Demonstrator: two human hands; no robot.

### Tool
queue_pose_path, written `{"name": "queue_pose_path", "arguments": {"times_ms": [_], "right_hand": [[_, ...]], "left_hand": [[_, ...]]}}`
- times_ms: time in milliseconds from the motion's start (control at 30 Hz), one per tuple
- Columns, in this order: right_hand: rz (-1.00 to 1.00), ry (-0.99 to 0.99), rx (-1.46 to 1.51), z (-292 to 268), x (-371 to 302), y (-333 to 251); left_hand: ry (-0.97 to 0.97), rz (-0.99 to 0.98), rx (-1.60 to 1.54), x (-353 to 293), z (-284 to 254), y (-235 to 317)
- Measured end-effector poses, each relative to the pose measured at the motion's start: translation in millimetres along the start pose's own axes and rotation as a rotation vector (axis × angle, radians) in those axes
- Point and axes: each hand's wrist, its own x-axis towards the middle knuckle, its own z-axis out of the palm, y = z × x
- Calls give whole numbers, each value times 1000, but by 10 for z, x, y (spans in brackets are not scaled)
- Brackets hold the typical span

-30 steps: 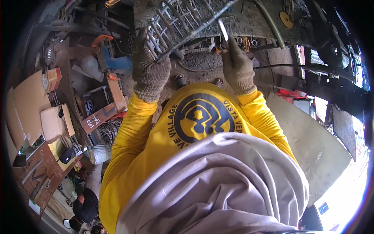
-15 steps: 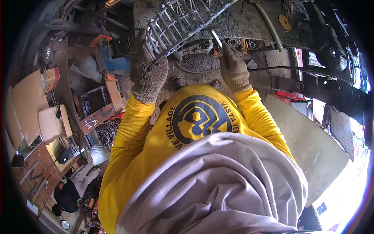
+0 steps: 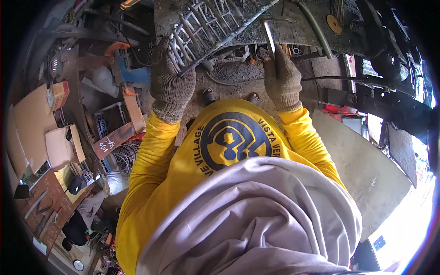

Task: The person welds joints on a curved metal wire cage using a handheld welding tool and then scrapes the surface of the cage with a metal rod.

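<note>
A welded metal grille (image 3: pixel 208 30) of bent rods along a straight bar lies tilted over the dark worktable (image 3: pixel 316 30). My left hand (image 3: pixel 172 85), in a brown knit glove, is closed around its near left end; the fingertips are partly hidden by the rods. To the right, my right hand (image 3: pixel 283 82), gloved alike, grips a chipping hammer (image 3: pixel 269 37) with a bright handle and a thin dark head set across it. The hammer's head is over the worktable, apart from the grille.
A curved metal tube (image 3: pixel 316 30) and a yellow disc (image 3: pixel 334 24) lie at the table's right. Below its edge is a crate (image 3: pixel 233 56). A blue clamp-like tool (image 3: pixel 130 71) and cardboard boxes (image 3: pixel 64 145) are at left; a large panel (image 3: pixel 362 174) leans at right.
My right hand and the chipping hammer have moved right, and the hammer's head has swung away from the grille's bar. My left hand and the grille have shifted slightly left.
</note>
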Motion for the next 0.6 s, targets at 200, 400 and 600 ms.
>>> {"name": "queue_pose_path", "arguments": {"times_ms": [200, 400, 600], "right_hand": [[272, -217, 169, -94, -132, -41], [101, -138, 77, -113, -169, -185], [155, -251, -118, -29, -183, -20]], "left_hand": [[-89, 23, 112, -143, 16, 41], [-142, 137, 253, -149, 38, 182], [-123, 83, 105, -48, -34, 386]]}}
